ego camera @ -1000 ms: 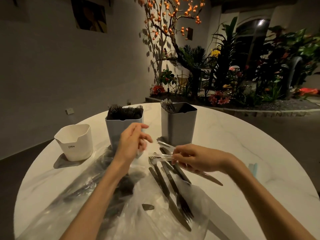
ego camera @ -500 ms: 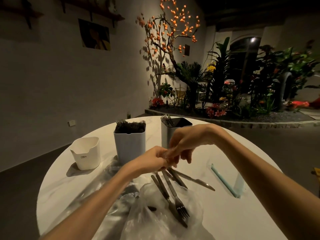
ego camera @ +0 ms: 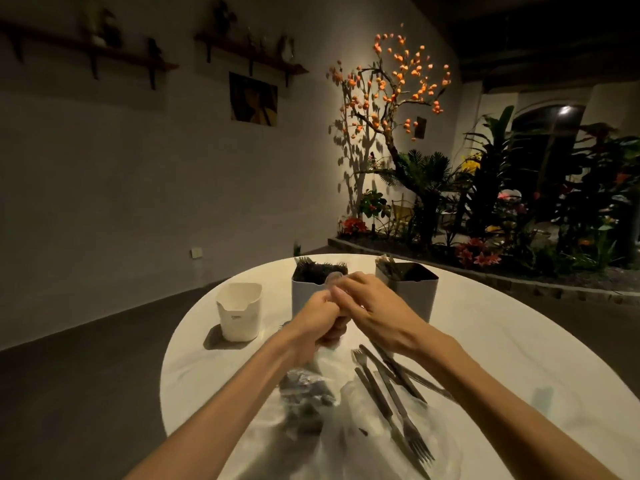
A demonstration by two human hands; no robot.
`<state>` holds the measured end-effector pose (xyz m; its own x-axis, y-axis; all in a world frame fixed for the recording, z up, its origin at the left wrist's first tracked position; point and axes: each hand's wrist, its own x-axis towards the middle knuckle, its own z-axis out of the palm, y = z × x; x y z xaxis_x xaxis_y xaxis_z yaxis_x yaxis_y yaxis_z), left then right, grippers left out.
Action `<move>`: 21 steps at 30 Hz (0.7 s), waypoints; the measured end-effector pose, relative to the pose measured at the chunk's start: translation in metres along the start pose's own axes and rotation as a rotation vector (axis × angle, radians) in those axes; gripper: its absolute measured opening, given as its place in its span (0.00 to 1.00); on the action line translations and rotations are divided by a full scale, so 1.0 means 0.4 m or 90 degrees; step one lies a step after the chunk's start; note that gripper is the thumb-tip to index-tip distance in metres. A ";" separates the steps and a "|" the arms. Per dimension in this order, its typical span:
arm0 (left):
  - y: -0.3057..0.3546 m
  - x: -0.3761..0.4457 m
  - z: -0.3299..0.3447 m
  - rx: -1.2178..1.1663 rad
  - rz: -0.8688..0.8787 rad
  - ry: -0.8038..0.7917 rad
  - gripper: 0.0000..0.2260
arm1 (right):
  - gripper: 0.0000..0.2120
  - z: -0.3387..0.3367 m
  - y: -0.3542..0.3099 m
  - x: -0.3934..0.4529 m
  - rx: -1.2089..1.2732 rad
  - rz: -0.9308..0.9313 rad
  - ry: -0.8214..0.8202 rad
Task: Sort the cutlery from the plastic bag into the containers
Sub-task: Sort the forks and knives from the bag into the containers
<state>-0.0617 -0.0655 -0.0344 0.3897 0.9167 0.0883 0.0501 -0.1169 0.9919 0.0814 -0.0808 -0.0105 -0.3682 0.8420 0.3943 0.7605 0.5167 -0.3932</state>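
Currently, head view only. Both hands are raised together at frame centre, over the round white marble-look table (ego camera: 519, 341). The left hand (ego camera: 318, 318) is curled into a fist, fingers closed round something small that is mostly hidden; what it is cannot be told. The right hand (ego camera: 372, 308) is laid against the left at its 3 o'clock, fingertips pinching a small clear rounded piece (ego camera: 334, 279) at the top of the two hands; it is blurred, possibly a plastic wrapper.

Behind the hands at 12 o'clock the light grey square container packed with dark forks (ego camera: 306, 292) is seen, partly covered by the hands. At its 3 o'clock stands the darker grey square container (ego camera: 414, 296), a few utensils leaning in its left corner. At 9 o'clock of the fork container the short white notched cup (ego camera: 239, 311) is set apart from it.

At 6 o'clock of the hands the crumpled clear plastic bag (ego camera: 332, 420) is spread on the table, dark cutlery showing inside it. Loose dark metal forks and knives (ego camera: 398, 400) are laid on the bag's right part, at 5 o'clock of the hands.
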 end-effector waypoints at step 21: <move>-0.042 0.086 -0.476 0.130 0.075 0.182 0.45 | 0.17 0.276 -0.169 0.507 0.098 -0.016 -0.073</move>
<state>-0.2241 0.0408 -0.0306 0.1327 0.9589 0.2510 0.2137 -0.2749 0.9374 -0.1037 0.0721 0.0041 -0.4515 0.8360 0.3118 0.6631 0.5482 -0.5097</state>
